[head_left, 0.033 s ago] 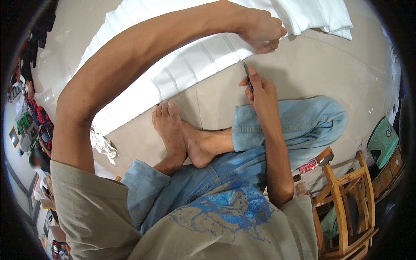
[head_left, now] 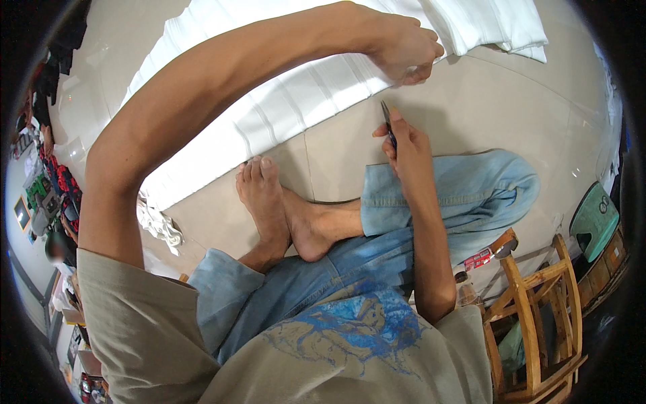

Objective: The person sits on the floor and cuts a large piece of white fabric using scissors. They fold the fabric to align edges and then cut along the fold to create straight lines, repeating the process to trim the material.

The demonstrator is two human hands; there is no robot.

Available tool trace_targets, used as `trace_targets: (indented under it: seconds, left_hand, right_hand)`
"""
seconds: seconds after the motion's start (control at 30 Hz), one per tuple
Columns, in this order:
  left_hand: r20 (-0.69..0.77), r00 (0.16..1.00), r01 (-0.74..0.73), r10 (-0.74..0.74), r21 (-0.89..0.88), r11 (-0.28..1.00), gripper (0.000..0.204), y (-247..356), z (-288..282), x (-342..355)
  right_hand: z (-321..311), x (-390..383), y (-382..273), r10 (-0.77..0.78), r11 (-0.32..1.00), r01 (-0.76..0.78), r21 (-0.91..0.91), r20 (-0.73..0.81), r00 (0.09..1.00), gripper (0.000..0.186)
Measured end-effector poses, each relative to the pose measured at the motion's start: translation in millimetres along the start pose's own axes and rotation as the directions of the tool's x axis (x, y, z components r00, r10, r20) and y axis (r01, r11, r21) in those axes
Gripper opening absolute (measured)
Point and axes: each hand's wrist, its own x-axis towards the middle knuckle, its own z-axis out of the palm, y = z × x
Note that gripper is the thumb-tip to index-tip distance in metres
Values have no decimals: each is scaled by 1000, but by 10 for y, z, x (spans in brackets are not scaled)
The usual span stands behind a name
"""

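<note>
A long white cloth [head_left: 282, 104] with pressed-looking folds lies spread on the floor. Its far right part is bunched. My left arm reaches across it, and my left hand [head_left: 406, 51] is closed at its near edge, fingers curled on the fabric. Just nearer to me, my right hand [head_left: 410, 148] pinches a slim dark tool [head_left: 389, 122] with a pointed tip. The tip aims up toward the cloth edge and stays apart from it. Whether the tool has one blade or two cannot be made out.
I sit on a tiled floor [head_left: 538, 128], my bare feet [head_left: 259, 195] near the cloth's edge. A crumpled white scrap [head_left: 160, 227] lies at left. At right stand a wooden stool frame [head_left: 538, 323] and a green panel [head_left: 595, 221]. Piled clothes and a person are at far left.
My right hand and the pointed tool have shifted very slightly right and toward me. My left hand stays on the cloth edge with barely any movement.
</note>
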Motion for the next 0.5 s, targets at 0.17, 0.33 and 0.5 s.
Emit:
trace_targets:
  seconds: [0.17,0.33,0.5]
  left_hand:
    - [133,988,72,-73,12,997,18,223,-1,-303]
    - [128,991,-29,24,38,999,7,221,43,-252]
    - [30,998,-62,61,27,998,6,25,141,-161]
  right_hand:
    - [-113,-209,72,22,991,-17,135,-35,999,53]
    - [-115,-180,88,-6,993,8,115,-14,1000,54]
    - [-78,-181,28,36,996,-39,83,36,999,55]
